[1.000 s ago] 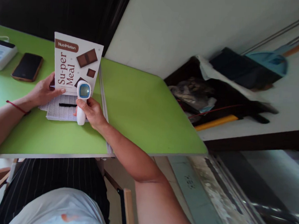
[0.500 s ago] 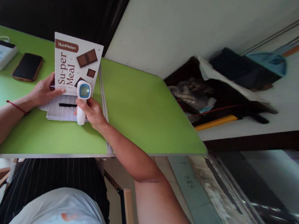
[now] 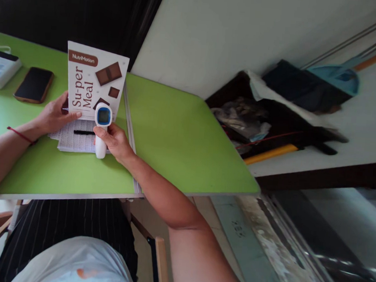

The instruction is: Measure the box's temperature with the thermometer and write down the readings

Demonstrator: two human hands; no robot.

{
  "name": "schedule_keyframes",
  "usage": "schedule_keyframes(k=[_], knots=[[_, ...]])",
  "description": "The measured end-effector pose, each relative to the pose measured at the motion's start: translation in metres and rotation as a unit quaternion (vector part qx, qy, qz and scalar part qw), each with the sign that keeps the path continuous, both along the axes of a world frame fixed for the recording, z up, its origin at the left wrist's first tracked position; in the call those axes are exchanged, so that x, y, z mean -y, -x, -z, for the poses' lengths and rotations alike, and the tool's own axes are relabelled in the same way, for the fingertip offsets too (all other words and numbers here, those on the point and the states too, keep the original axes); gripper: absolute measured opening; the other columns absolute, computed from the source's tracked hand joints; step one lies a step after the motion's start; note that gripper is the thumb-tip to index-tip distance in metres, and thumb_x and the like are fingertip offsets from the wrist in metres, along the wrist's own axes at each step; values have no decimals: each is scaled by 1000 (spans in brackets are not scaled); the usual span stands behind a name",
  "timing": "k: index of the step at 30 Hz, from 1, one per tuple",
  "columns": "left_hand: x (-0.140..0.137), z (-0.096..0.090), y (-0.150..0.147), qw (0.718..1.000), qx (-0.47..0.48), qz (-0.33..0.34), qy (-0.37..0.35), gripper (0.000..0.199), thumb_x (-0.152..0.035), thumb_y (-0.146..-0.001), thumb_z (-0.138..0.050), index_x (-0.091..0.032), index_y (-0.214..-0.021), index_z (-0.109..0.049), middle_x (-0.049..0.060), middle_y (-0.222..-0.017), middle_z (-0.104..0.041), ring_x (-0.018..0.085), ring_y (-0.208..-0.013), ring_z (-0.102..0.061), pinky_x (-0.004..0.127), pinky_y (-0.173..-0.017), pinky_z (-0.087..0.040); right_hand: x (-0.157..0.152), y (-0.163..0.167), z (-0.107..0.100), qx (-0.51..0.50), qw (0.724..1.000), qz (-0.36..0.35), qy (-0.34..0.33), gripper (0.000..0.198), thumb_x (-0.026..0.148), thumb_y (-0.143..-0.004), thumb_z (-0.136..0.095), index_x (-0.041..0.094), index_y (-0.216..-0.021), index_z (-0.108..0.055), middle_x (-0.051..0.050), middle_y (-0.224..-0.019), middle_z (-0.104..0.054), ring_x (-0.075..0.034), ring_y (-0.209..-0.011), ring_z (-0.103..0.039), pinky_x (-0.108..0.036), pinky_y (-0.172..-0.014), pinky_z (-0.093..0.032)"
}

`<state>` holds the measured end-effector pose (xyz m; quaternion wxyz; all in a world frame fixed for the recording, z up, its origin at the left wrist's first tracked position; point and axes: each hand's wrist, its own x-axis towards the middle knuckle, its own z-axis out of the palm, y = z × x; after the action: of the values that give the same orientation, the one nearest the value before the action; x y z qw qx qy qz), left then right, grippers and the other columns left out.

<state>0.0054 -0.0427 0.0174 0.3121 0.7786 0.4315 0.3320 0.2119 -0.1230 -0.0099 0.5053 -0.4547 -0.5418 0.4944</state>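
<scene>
My left hand (image 3: 56, 115) grips the lower left edge of a white box (image 3: 108, 102) printed "NutriMotion Su-per Meal", which stands upright on the table. In my right hand (image 3: 118, 142) is a white infrared thermometer (image 3: 102, 130), held by its handle in front of the box's lower right corner. Its blue-rimmed screen faces me and looks dark. Beneath, sheets of paper with dense writing (image 3: 73, 143) lie on the table, and a black pen (image 3: 83, 132) rests on them, its right end hidden behind the thermometer.
A smartphone (image 3: 34, 85) lies face up on the green table (image 3: 181, 140), left of the box. Beyond it sits a white device (image 3: 0, 69) with a cable. A blue dustpan (image 3: 342, 79) and dark clutter stand by the wall at right.
The thermometer's lit screen has gone dark, and the thermometer has shifted slightly left and down. My left hand and the box stay practically where they were.
</scene>
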Motion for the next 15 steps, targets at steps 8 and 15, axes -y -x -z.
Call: schedule_keyframes(k=[8,15], knots=[[-5,6,3,1000,7,6,-24,72,-64,-78,-69,-15,-129,-53,13,-126,-69,27,-101,-69,37,-90,-60,1,-1,0,6,1000,-3,-3,50,70,-71,-72,23,-79,-57,1,-71,-60,-15,-68,-55,-28,-59,-46],[-5,6,2,1000,13,7,-13,79,-69,-76,-69,-13,-129,-52,16,-126,-69,28,-101,-69,40,-91,-60,0,-2,0,23,1000,-2,-2,50,71,-72,-70,23,-80,-57,1,-72,-61,-16,-70,-57,-28,-60,-47]])
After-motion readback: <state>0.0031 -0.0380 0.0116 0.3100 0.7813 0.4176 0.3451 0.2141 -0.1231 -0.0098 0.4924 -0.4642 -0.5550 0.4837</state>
